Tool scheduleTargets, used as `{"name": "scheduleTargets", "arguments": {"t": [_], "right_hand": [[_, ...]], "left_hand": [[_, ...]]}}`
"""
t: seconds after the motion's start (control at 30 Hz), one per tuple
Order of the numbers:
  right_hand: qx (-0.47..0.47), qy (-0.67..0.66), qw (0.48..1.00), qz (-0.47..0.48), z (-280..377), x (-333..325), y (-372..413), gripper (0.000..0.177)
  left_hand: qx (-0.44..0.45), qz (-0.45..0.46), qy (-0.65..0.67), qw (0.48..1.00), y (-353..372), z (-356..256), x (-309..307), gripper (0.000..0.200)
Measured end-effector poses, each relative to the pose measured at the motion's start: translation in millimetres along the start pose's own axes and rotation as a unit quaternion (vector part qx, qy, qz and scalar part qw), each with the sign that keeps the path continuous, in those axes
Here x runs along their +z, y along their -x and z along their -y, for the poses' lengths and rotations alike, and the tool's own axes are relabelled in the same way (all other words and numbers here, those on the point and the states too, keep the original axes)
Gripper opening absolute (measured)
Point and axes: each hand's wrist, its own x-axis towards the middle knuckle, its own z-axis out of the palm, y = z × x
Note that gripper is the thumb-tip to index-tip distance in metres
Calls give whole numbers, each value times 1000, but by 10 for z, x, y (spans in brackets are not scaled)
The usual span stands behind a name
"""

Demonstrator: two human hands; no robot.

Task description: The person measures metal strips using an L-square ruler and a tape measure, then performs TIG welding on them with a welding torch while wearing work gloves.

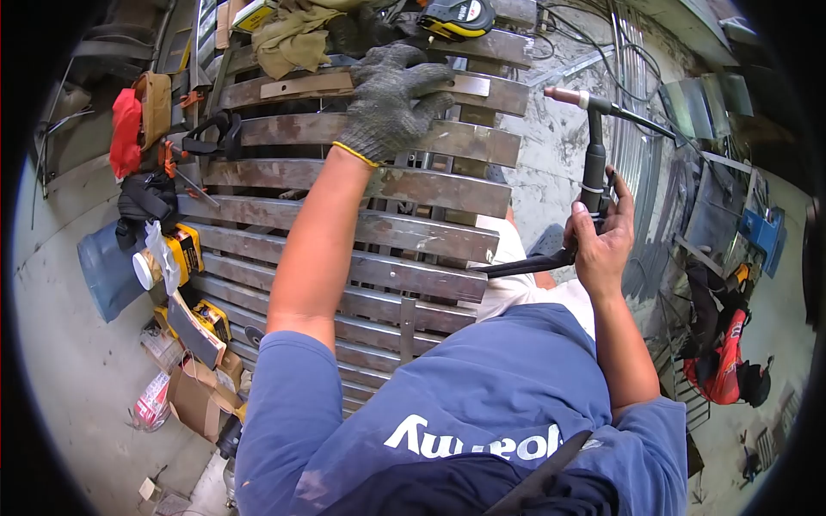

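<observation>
In the head view, the left hand (391, 101), in one grey glove, lies at 12 o'clock, fingers spread wide over one strip (301, 85) on the bench (443, 189). One tape (459, 17) sits just beyond; one cloth (288, 41) is at 11. At 2 to 3, the right hand (604, 232), bare, grips one torch (594, 159), head upward.

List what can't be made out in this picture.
All in the head view:
- Whether the pale metal strip runs unbroken: the gloved left hand covers its middle.
- Part of the right hand: behind the torch.
- Any electrode tip: too small at the nozzle.
</observation>
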Motion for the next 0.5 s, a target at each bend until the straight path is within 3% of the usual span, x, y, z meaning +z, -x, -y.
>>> {"name": "scheduleTargets", "arguments": {"t": [0.1,0.13,0.3,0.5], "right_hand": [[-44,-16,999,19,42,3,-23,82],[-14,4,999,49,38,-78,-29,85],[-121,100,987,24,-99,-94,-52,82],[-141,101,984,23,20,-184,-104,82]], "left_hand": [[-12,4,2,1000,8,1,8,31],[-10,0,-5,1000,8,5,14,31],[-34,16,-1,999,30,-15,-29,33],[-8,21,-5,1000,-13,-78,-50,35]]}}
